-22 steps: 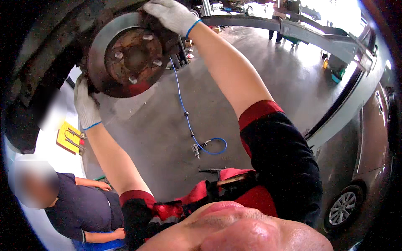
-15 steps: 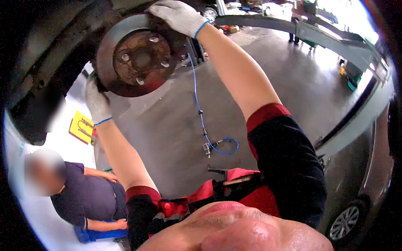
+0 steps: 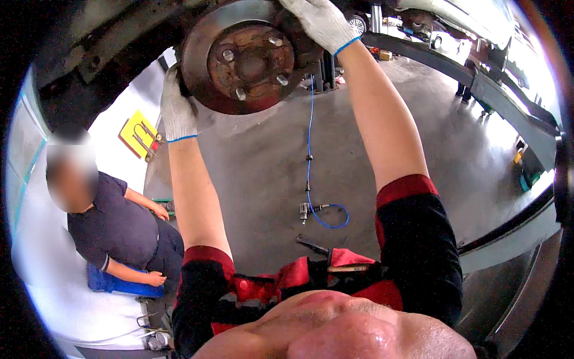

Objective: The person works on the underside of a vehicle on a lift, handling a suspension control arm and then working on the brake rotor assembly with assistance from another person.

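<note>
A rusty brake disc with several wheel studs round its hub hangs at the top of the view, under a raised car. My left hand, in a white knit glove with a blue cuff, reaches up to the disc's left edge; its fingers are hidden behind it. My right hand, gloved alike, lies over a dark part at the disc's upper right. Its fingertips run out at the picture's top edge, and I cannot make out anything held.
On the floor below, an air tool lies on a blue hose. A person in dark clothes stands at left near a yellow panel. Grey lift arms stretch across the right, and a blue bin stands behind the person.
The disc and both my hands now appear farther right and slightly higher as the view has shifted. Both hands stay at the disc. The person at left has raised their head in the picture.
</note>
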Tool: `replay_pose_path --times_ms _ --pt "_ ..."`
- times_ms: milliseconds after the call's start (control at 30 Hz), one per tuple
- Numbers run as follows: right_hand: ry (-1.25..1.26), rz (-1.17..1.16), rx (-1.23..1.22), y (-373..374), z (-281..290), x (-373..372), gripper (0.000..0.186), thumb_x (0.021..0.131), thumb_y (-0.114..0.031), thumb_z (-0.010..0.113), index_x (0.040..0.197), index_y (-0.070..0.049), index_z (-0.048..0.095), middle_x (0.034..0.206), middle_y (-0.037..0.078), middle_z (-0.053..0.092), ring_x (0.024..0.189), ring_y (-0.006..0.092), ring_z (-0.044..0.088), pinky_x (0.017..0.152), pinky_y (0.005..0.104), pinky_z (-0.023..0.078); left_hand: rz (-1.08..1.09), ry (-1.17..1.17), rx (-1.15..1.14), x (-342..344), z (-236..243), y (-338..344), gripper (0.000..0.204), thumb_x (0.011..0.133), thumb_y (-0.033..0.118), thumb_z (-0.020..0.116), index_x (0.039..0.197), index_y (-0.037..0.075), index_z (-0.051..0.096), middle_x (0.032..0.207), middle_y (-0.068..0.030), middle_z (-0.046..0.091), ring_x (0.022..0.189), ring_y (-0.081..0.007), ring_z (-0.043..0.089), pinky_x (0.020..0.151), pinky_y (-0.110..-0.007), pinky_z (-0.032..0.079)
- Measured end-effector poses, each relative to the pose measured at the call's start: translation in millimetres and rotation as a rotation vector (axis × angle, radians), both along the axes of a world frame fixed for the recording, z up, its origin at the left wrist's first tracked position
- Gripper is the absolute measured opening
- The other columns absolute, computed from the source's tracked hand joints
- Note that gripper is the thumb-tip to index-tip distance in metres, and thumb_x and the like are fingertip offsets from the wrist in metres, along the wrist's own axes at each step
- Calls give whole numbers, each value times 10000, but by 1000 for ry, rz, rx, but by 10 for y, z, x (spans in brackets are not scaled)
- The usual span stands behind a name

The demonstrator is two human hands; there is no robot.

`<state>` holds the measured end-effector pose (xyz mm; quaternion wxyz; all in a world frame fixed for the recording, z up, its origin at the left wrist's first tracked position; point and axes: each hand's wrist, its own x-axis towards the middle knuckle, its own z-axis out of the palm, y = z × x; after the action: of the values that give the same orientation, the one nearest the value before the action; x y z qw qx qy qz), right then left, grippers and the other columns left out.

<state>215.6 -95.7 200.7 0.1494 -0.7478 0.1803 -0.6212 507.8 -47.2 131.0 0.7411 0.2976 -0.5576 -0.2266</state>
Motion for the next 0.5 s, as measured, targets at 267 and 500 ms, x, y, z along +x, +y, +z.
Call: replay_pose_path --times_ms 267,500 --pt "-43 100 22 22 -22 80 291 1014 -233 565 1140 14 653 1060 45 676 1011 118 583 915 263 461 83 401 179 -357 196 396 784 1013 575 211 1308 -57 569 1318 -183 601 1201 -304 558 1038 -366 421" --pt "45 -127 -124 65 -38 30 288 1026 -221 524 1135 11 656 1048 51 667 986 130 593 904 275 467 -134 403 93 -32 14 98 820 992 634 192 1319 -14 574 1206 -122 672 1058 -276 608 930 -395 473"
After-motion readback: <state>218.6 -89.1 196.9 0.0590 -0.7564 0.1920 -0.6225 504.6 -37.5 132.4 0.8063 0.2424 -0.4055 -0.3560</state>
